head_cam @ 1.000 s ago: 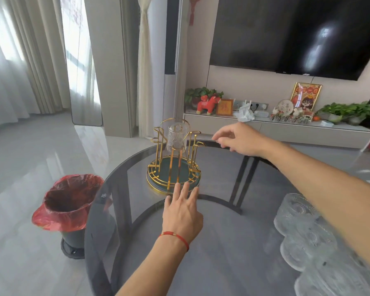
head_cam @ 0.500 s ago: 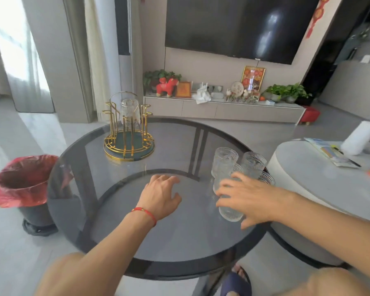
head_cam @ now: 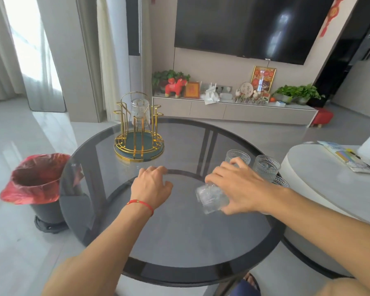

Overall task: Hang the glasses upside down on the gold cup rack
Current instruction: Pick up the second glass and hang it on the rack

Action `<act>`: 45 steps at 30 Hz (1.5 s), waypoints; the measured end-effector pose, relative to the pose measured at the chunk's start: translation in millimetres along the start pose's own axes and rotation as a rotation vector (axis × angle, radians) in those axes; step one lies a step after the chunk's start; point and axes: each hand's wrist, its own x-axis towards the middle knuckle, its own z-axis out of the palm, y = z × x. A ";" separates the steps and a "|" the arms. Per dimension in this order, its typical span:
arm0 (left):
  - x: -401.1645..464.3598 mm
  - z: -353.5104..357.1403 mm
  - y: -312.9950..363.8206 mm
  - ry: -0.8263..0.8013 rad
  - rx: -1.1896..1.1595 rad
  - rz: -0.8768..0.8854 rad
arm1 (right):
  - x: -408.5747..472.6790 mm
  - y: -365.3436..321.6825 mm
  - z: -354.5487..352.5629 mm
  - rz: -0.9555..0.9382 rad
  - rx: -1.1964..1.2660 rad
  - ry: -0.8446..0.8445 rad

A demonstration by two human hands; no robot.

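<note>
Ribbed clear glass [head_cam: 212,198], tilted, in rt hand [head_cam: 239,186]

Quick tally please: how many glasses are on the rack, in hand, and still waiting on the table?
Hung upside down on the gold cup rack: 1, the hung glass
In the right hand grip: 1, the tilted glass
Waiting on the glass table: 3 visible, rear glass, middle glass, partly hidden glass
Total: 5 glasses

Daylight floods from the left window [head_cam: 30,45], glare streaks the television [head_cam: 250,26], edges bend, and the held glass [head_cam: 212,196] seems motion-blurred.
</note>
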 end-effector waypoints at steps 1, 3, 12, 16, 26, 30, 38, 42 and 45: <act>4.1 -2.2 -4.0 0.005 -0.012 -0.005 | 11.7 -0.2 -4.8 0.081 0.191 0.020; 13.7 -6.1 -14.7 0.013 -0.015 -0.008 | 40.0 3.9 -11.9 0.245 0.598 0.053; 56.2 -1.6 -51.7 0.012 0.225 0.009 | 164.9 38.7 -1.2 0.475 1.565 0.364; 71.1 2.1 -67.9 -0.011 0.217 -0.037 | 214.7 62.1 -7.5 0.619 1.671 0.565; 90.3 7.1 -83.9 -0.047 0.161 -0.097 | 328.7 93.4 -37.9 0.633 1.660 0.759; 92.0 7.3 -86.2 -0.077 0.128 -0.106 | 354.8 90.0 -41.0 0.592 1.592 0.728; 92.8 2.2 -84.4 -0.111 0.086 -0.106 | 374.9 71.4 -33.4 0.558 1.558 0.669; 93.8 2.8 -84.0 -0.138 0.058 -0.107 | 372.4 70.3 -22.8 0.532 1.605 0.582; 91.9 5.3 -82.7 -0.140 -0.007 -0.126 | 370.3 68.1 -14.9 0.506 1.630 0.500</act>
